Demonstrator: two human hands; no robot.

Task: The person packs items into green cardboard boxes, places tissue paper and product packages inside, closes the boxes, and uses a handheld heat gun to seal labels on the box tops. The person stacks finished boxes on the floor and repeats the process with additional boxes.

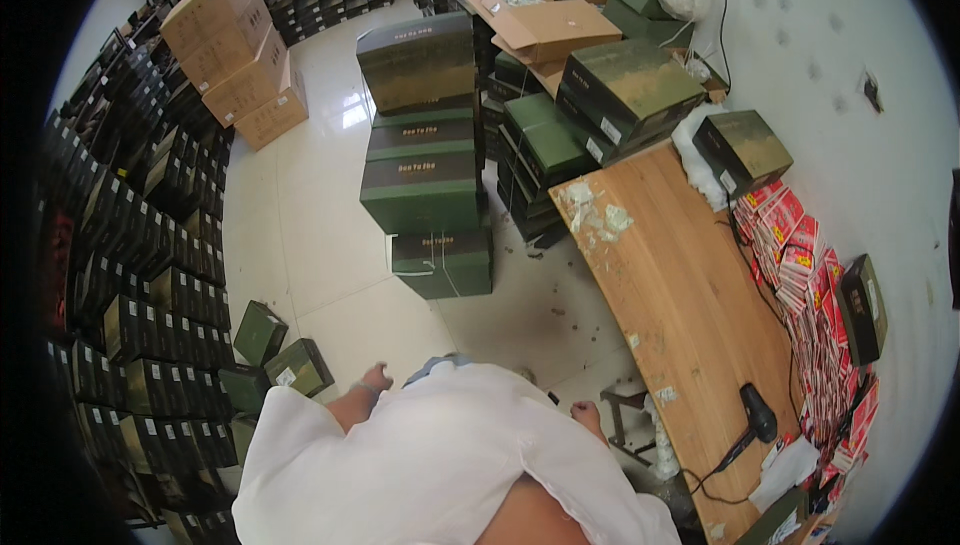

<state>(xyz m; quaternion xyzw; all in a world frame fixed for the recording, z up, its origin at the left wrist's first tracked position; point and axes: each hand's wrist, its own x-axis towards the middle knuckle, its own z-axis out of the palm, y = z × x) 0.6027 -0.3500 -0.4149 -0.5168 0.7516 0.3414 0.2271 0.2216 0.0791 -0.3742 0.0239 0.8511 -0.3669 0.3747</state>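
Both hands low at the person's sides, between loose green boxes and a wooden tabletop

Head view: the left hand (377, 378) hangs beyond the white sleeve, over the pale floor (310, 215). Its fingers are loosely spread, and no object shows in its grip. The things nearest to it are the loose green boxes (300, 369), a small group lying on the floor just to its left, some of them tilted. Their uneven angles suggest they were put down casually rather than stacked.

The right hand (586, 412) is beside the near part of the tabletop (690, 275), with its fingers curled. It is too small and too turned away to tell whether it has hold of anything. The low position of both arms looks relaxed, as if neither is bearing a load.

Ahead stands a column of larger green boxes (422, 193). Pale cord (440, 257) crosses the lowest one, probably to keep it closed or bundled. The column stands on open floor, perhaps so that it can be reached from several sides.

On the tabletop, a black hair dryer (762, 415) lies near the person's end, its cable trailing, seemingly kept within easy reach. Red-and-white packets (780, 230) crowd the wall side, likely pushed back to free the wooden surface. Against the left side, rows of dark boxes (170, 385) stand in tight ranks, an arrangement that would save space.
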